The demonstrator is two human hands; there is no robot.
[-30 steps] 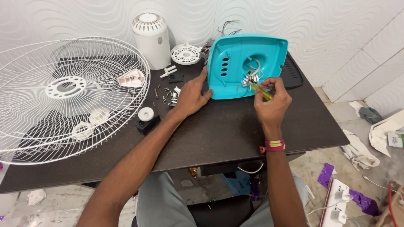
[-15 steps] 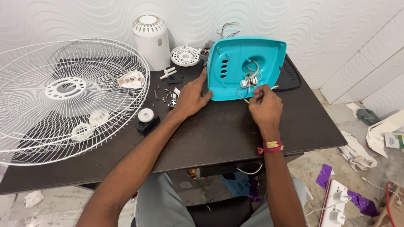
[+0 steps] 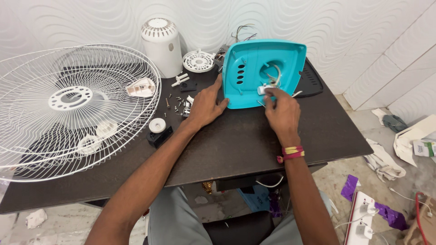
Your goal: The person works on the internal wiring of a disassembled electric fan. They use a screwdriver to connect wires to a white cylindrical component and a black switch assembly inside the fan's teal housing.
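Hands at work on a dark table point(image 3: 236, 149), seen from above by the person's own head camera. A turquoise plastic fan cover point(image 3: 254, 68) stands tilted near the far edge of the table, its hollow inner side facing the person. The left hand point(image 3: 206, 105) lies flat and open against the cover's lower left edge, fingers spread, bracing it rather than gripping. The right hand point(image 3: 282, 109) is at the cover's lower middle, fingertips pinched closed on a small white part point(image 3: 263, 89) with thin wires running from it. Red and yellow bands point(image 3: 292, 152) circle the right wrist.

Left of the hands, loose screws point(image 3: 178, 103) lie scattered beside a small black block with a white knob point(image 3: 157, 125). A large white wire fan guard point(image 3: 68, 109) fills the table's left side. A white domed motor housing point(image 3: 160, 38) and a round white vented disc point(image 3: 198, 60) sit at the back, against a patterned white wall point(image 3: 91, 18).
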